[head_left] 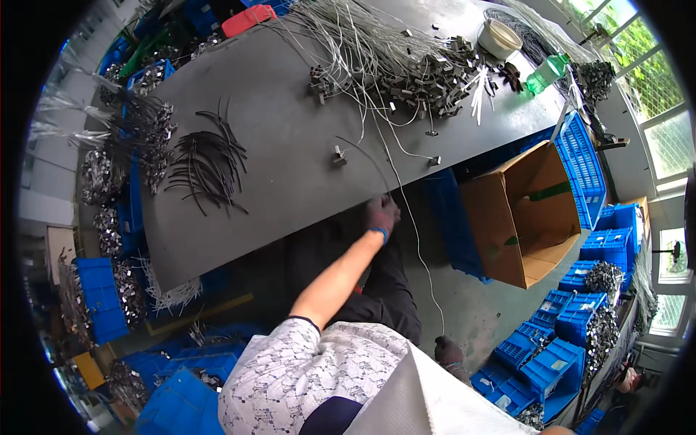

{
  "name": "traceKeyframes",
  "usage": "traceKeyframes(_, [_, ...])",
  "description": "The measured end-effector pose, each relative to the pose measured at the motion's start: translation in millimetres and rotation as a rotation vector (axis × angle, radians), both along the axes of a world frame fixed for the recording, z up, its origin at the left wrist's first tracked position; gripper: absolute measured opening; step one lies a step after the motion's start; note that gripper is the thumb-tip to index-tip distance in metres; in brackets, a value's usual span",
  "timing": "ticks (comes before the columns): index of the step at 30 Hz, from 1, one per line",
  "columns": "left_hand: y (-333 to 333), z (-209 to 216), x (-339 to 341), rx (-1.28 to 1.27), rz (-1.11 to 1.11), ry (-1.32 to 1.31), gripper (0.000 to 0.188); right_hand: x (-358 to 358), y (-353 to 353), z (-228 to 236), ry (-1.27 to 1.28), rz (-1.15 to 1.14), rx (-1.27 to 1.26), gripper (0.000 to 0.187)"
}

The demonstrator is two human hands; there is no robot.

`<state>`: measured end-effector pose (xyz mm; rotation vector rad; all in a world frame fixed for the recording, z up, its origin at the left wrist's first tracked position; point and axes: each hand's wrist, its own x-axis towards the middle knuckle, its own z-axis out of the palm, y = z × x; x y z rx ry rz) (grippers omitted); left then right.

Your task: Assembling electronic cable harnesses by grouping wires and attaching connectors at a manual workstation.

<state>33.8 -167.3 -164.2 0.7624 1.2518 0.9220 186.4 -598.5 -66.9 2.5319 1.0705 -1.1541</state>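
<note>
My left hand [383,216], in a dark grey glove, is at the near edge of the grey table [283,167]. Its fingers are curled round the lower end of a thin black tube [372,157] that arcs across the tabletop. Low on the right, my right hand [449,352], also gloved, is closed on a long white cable [428,272]. The cable hangs over the table edge, passing just right of my left hand. A small metal connector [339,156] stands beside the tube's far end, and another connector [434,160] lies near the edge.
Loose black tubes [206,167] lie on the table's left. Cables with metal connectors [428,80] are heaped at the back, near a white bowl [500,39] and green bottle [547,74]. An open cardboard box [496,225] stands right of the table. Blue crates [554,366] line the right side.
</note>
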Motion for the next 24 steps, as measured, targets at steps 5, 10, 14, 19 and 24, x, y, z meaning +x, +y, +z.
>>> traceKeyframes(5, [-47.5, 31.3, 9.9, -0.215, 0.18, -0.343, 0.014, 10.6, -90.4, -15.0, 0.113, 0.008, -0.045, 0.028])
traceKeyframes(10, [-4.8, 105.8, -10.7, 0.026, 0.106, -0.266, 0.014, 13.9, -139.6, -42.8, 0.071, 0.114, -0.071, 0.027])
traceKeyframes(14, [-0.6, 81.3, -30.1, 0.197, 0.228, 0.089, 0.013, -1.7, -106.7, -48.0, -0.03, 0.026, 0.137, 0.026])
traceKeyframes(19, [-45.8, -39.9, -70.7, 0.298, 0.387, 0.644, 0.011, -11.2, -88.6, -32.2, -0.057, 0.136, 0.181, 0.025])
traceKeyframes(24, [-78.6, 21.7, -35.2, -0.203, 0.3, -0.235, 0.006, -13.9, -108.4, -1.7, -0.051, 0.159, 0.095, 0.027])
